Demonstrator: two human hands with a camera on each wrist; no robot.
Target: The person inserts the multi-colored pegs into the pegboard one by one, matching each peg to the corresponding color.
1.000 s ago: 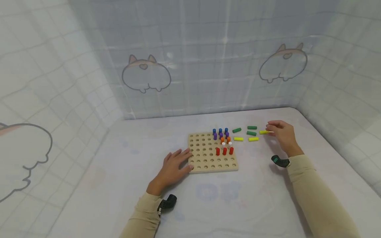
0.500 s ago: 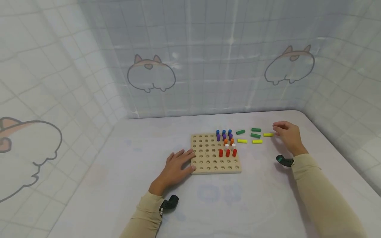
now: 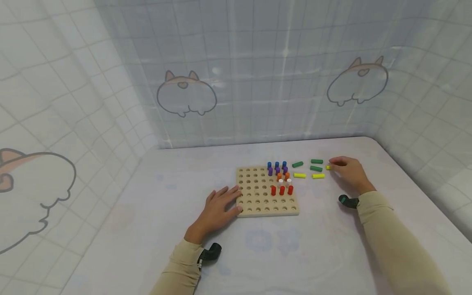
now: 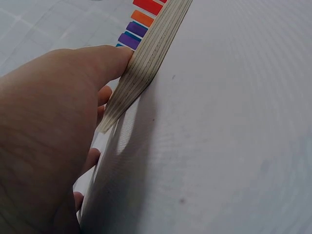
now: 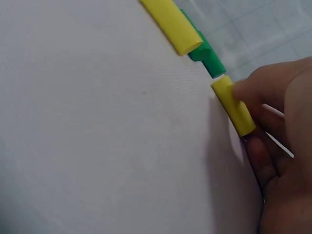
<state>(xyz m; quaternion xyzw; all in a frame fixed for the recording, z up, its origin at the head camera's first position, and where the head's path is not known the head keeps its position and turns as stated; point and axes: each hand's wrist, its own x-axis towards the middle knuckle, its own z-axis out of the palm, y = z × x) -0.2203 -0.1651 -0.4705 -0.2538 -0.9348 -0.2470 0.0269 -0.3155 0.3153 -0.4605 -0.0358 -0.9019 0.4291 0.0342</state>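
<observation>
A wooden pegboard [image 3: 269, 214] with rows of round holes lies mid-table. Upright in its right half stand blue pegs [image 3: 277, 164], purple pegs [image 3: 277, 170], orange pegs [image 3: 287, 176], white pegs [image 3: 281, 182] and red pegs [image 3: 282, 190]. My left hand [image 3: 217, 211] rests along the board's left edge with spread fingers; the thumb [image 4: 109, 63] touches the near corner in the left wrist view. To the right of the board, my right hand [image 3: 350, 174] pinches a yellow peg [image 5: 234, 107] lying at the table surface, its far end poking out past the fingertips.
Beyond the board's right side lie two loose yellow pegs [image 3: 318, 176] and three green pegs [image 3: 316, 161]. A pale cloth covers the table [image 3: 324, 246]. Curtains [image 3: 258, 94] with cartoon outlines hang behind and at both sides.
My right hand has shifted slightly left along the yellow peg, so less of it shows now. The left hand keeps its place on the board. The head view has swung a little.
</observation>
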